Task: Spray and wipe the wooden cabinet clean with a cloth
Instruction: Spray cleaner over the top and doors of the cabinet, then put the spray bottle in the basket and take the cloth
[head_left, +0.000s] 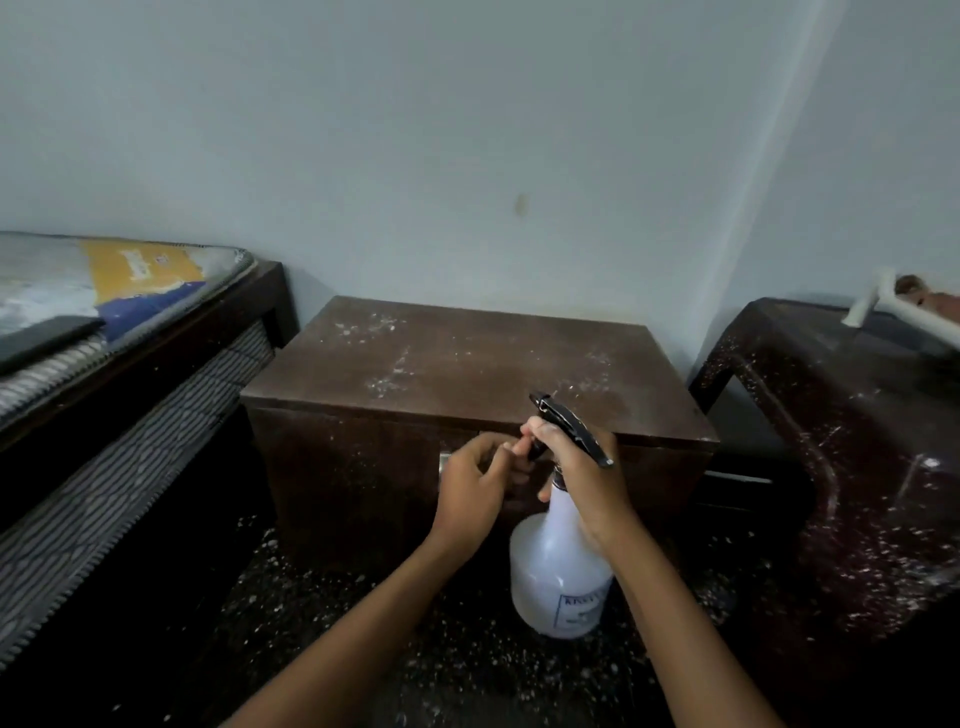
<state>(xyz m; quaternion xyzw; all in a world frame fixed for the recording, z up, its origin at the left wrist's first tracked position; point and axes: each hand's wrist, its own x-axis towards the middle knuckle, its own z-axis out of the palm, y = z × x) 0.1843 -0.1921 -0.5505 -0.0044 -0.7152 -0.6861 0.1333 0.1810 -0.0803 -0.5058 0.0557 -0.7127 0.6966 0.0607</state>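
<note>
A dark wooden cabinet (467, 364) stands against the wall, its top dusted with white specks. In front of it I hold a white spray bottle (558, 571) with a black trigger head. My right hand (587, 467) grips the bottle's neck just under the head. My left hand (475, 483) reaches in from the left, its fingertips pinching the black trigger or nozzle part at the front of the head. The nozzle points up and left toward the cabinet top. No cloth is in view.
A bed with a mattress (104, 291) and dark frame stands at the left. A second dark wooden piece (831, 441) with white marks sits at the right, carrying a white object (883, 306). The dark floor (415, 649) is strewn with white flecks.
</note>
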